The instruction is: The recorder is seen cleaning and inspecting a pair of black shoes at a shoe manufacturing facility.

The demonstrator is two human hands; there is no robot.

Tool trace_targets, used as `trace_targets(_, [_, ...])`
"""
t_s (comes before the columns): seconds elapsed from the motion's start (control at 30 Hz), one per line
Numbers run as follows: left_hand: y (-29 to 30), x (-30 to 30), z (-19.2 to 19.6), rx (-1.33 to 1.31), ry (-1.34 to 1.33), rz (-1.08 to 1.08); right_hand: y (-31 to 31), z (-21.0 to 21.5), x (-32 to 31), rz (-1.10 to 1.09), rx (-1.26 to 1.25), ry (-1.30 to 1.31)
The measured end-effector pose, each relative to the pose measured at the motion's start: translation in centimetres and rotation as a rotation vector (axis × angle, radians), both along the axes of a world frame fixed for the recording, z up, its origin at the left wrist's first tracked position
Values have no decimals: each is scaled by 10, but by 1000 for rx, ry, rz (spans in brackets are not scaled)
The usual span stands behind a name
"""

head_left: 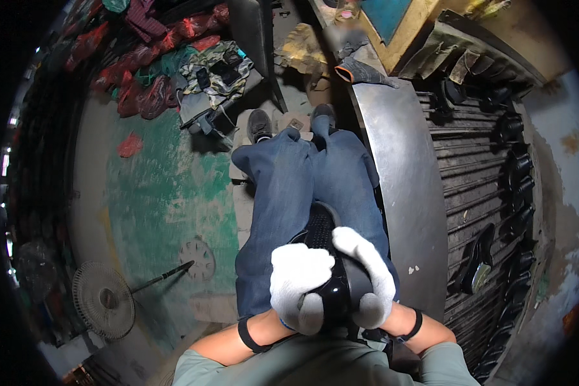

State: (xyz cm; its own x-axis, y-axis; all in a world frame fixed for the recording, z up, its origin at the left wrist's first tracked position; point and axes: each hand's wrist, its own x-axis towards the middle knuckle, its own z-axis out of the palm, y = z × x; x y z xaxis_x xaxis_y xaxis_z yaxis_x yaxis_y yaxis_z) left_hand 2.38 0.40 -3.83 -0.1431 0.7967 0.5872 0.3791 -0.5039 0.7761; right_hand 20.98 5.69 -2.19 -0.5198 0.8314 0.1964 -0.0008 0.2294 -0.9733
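Both white-gloved hands clasp a glossy black shoe sole with a dotted tread (325, 248) over the lap of the blue jeans (283, 193). The left hand (299, 283) curls closed over its near end; the right hand (370, 273) wraps its right edge.

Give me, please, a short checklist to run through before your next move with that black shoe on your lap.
1. Left hand gripping the shoe: ok, its glove wraps the rear end.
2. Right hand gripping the shoe: ok, it clasps the other side.
3. Shoe supported: ok, it lies along the lap, sole up.
4. Gloves on both hands: ok, both white and whole.
5. Rack at the right within reach: cannot tell.
6. Shoe's upper free of flaws: cannot tell, hidden by the hands.
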Motion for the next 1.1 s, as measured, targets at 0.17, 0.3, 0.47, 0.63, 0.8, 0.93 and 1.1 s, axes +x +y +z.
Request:
trace_targets(0.17, [-30, 25, 9, -505, -287, 287, -31, 20, 9, -36, -203, 103])
trace_targets(0.3, [-38, 29, 31, -900, -817, 259, -56, 35, 15, -88, -547, 22])
trace_targets(0.47, [-44, 31, 37, -1039, -1405, 41, -64, 30, 2, -336, -579, -196])
trace_targets(0.63, [-56, 39, 25, -1164, -1599, -95, -69, 27, -4, -445, -490, -242])
trace_targets(0.8, [-53, 46, 22, -1110, -1709, -64, -69, 25, -7, -494, -407, -214])
trace_targets(0.93, [-45, 49, 26, -1065, -1748, -36, -66, 15, -4, -523, -355, -139])
trace_targets(1.1, [-44, 48, 19, -1046, -1679, -37, -60, 15, -9, -510, -288, -183])
